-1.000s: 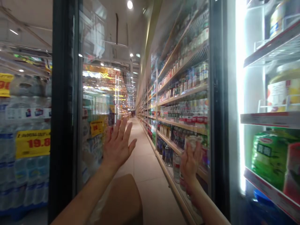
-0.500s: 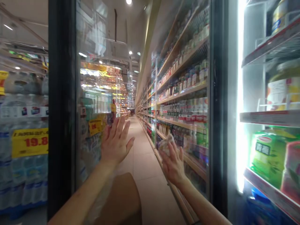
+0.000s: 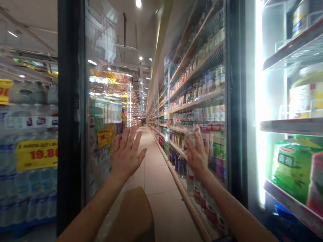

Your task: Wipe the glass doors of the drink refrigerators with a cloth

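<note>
Moved up and rightward on the glass door (image 3: 72, 117), a pale cloth (image 3: 190, 138) is pressed beneath the outstretched right hand (image 3: 199, 157), while the open left hand (image 3: 127, 154) is held at the door's left, seemingly for steadying.

Left hand (image 3: 127, 158) and right hand (image 3: 199, 158) of the person, both bare, with slender fingers and narrow wrists. The left forearm (image 3: 99, 203) and right forearm (image 3: 234, 206) are likewise bare, broadening smoothly toward the lower border; finer detail of the right fingers is blurred.
</note>
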{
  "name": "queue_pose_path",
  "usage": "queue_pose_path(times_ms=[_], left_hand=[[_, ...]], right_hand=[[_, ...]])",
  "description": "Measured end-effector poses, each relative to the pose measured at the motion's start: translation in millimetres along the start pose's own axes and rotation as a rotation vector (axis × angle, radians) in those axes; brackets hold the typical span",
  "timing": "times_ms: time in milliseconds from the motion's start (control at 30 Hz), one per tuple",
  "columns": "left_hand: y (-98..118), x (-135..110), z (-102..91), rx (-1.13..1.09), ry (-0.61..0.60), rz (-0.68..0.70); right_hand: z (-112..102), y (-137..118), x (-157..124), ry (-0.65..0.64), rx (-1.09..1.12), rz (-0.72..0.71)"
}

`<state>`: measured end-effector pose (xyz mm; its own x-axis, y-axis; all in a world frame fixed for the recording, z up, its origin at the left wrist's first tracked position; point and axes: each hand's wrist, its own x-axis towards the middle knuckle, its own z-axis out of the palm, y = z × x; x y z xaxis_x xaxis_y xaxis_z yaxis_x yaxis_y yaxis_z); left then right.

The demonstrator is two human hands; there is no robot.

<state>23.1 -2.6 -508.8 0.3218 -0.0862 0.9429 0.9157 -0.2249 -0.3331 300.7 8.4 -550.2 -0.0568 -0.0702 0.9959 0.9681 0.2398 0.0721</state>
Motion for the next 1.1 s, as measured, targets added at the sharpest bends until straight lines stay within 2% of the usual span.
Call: queue_pose_path(times_ms=[67,133,167,267,300,333,367,467,500,533,567,667,700,733,833,900,967,1100], left_hand=[[1,0,-0.3,-0.007,-0.005,-0.009],[2,0,-0.8,-0.014,-0.005,-0.016],[2,1,-1.0,-0.018,-0.006,-0.018],[2,1,-1.8,-0.027,-0.004,-0.02],[2,1,-2.0,-0.031,-0.005,-0.022],[1,1,-2.0,-0.036,-0.006,-0.026],[1,1,-1.7,-0.041,-0.007,-0.031],[-1,1,1.0,-0.042,-0.002,-0.022],[-2,0,2.5,-0.036,0.002,-0.01],[-2,-1,4.1,-0.028,0.003,0.002],[-3,-2,5.5,-0.026,0.002,0.009],[-5,-2,6.9,-0.055,-0.024,-0.012],[-7,0,6.5,-0.069,-0.026,-0.016],[-9,3,6.1,-0.08,-0.034,-0.015],[-19,15,7.9,-0.081,-0.015,0.042],[-25,18,13.1,-0.084,-0.001,0.07],[-26,13,20.5,-0.117,0.004,0.049],[-20,-6,36.0,-0.174,-0.016,-0.032]], right_hand=[[2,14,12,0.116,-0.043,0.22],[4,15,21,0.179,-0.045,0.319],[4,11,24,0.159,-0.028,0.273],[3,-2,26,-0.033,0.04,-0.12],[1,0,27,-0.075,0.045,-0.205],[0,6,30,-0.084,0.036,-0.212],[-1,16,34,-0.053,0.014,-0.134],[0,40,50,0.126,-0.059,0.322],[1,40,54,0.159,-0.072,0.4],[4,35,56,0.164,-0.079,0.399],[6,26,57,0.135,-0.085,0.315],[10,0,56,-0.037,-0.098,-0.128],[11,1,58,-0.061,-0.108,-0.195],[11,9,63,-0.051,-0.123,-0.192],[14,56,92,0.111,-0.18,0.103],[18,77,112,0.172,-0.191,0.211],[24,72,121,0.165,-0.196,0.159],[29,32,119,-0.003,-0.2,-0.204]])
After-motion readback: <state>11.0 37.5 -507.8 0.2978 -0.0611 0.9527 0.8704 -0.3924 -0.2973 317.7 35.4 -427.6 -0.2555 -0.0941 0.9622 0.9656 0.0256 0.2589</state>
